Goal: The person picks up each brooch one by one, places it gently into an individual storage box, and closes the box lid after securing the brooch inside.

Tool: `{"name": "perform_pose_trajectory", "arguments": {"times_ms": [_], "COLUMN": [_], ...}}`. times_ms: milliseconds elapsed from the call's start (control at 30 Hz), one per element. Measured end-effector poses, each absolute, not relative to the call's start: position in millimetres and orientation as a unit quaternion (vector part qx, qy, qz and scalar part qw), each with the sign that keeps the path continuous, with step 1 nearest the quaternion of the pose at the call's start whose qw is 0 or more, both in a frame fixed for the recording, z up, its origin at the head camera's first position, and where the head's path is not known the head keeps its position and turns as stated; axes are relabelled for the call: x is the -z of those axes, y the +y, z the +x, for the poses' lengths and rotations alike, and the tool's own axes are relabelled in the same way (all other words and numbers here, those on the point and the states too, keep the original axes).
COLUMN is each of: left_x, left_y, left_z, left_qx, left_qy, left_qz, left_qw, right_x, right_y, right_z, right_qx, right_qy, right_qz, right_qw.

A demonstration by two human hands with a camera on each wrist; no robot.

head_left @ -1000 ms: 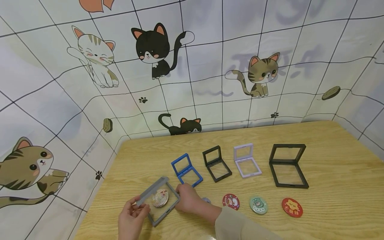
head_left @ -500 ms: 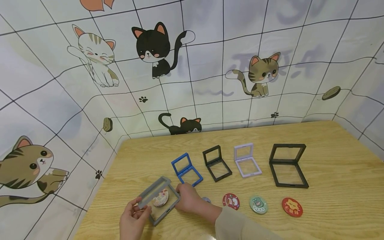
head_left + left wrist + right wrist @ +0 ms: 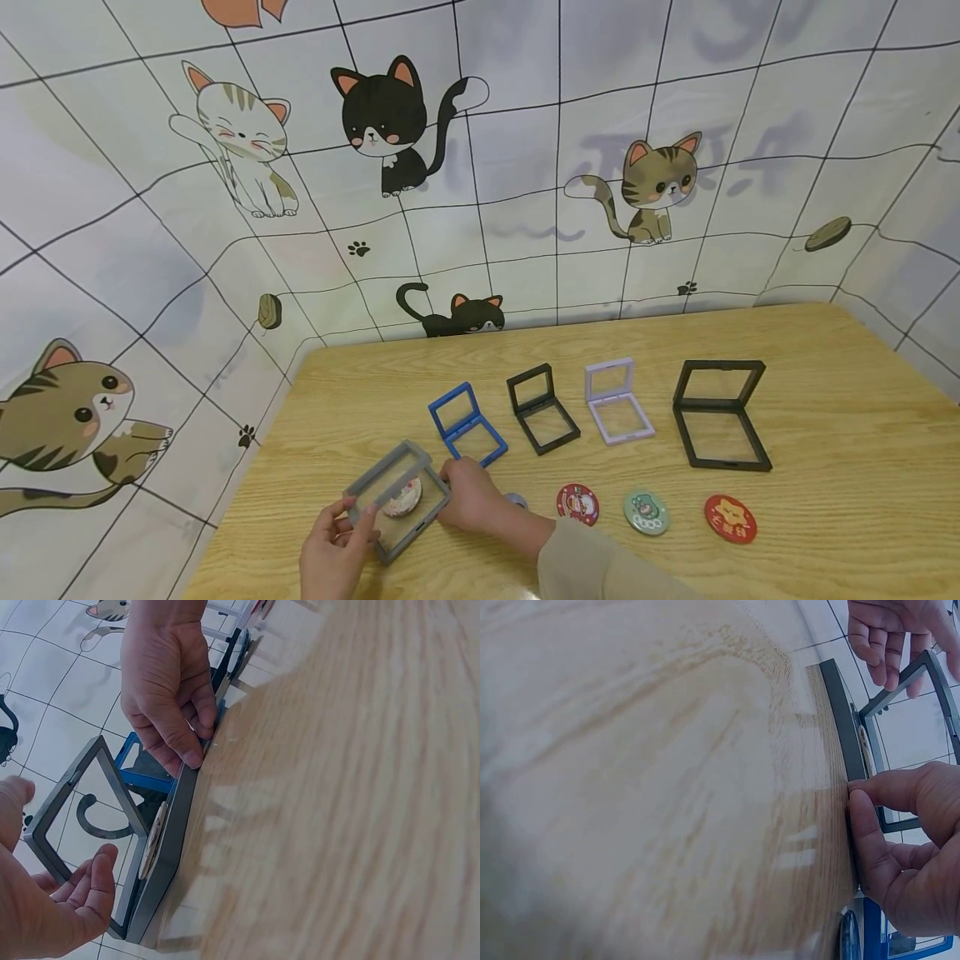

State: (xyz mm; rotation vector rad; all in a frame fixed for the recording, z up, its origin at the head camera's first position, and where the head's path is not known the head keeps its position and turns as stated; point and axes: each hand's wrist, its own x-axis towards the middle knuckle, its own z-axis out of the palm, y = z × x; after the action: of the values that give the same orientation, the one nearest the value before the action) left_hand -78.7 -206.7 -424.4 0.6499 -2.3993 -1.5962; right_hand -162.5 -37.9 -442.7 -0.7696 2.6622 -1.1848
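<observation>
A grey hinged display frame with clear film rests on the table, its lid tilted partway over the base. On the base film lies a round button badge with a pale pattern, seen edge-on in the left wrist view and partly covered by the lid. My left hand holds the lid at its left edge, thumb and fingers on either side. With thumb and fingertips, my right hand pinches the right side of the base; its hold also shows in the right wrist view.
Behind stand opened frames: blue, black, lilac and a larger black one. Badges lie in front: red, green, another red, and one mostly hidden by my right arm.
The grey lid has swung down toward the base, moved by my left hand, and now covers more of the badge. My right hand stays in place on the base.
</observation>
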Motion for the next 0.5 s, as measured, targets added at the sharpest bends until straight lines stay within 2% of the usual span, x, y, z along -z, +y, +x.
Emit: {"name": "perform_pose_trajectory", "arguments": {"times_ms": [500], "left_x": [426.5], "left_y": [-204.6], "left_z": [-78.7], "left_qx": [0.528], "left_qy": [-0.812], "left_qz": [0.234], "left_qw": [0.085], "right_x": [447.1], "right_y": [-38.1], "right_z": [-164.5], "right_qx": [0.366], "right_qy": [0.891], "right_qz": [-0.265], "right_qw": [0.046]}}
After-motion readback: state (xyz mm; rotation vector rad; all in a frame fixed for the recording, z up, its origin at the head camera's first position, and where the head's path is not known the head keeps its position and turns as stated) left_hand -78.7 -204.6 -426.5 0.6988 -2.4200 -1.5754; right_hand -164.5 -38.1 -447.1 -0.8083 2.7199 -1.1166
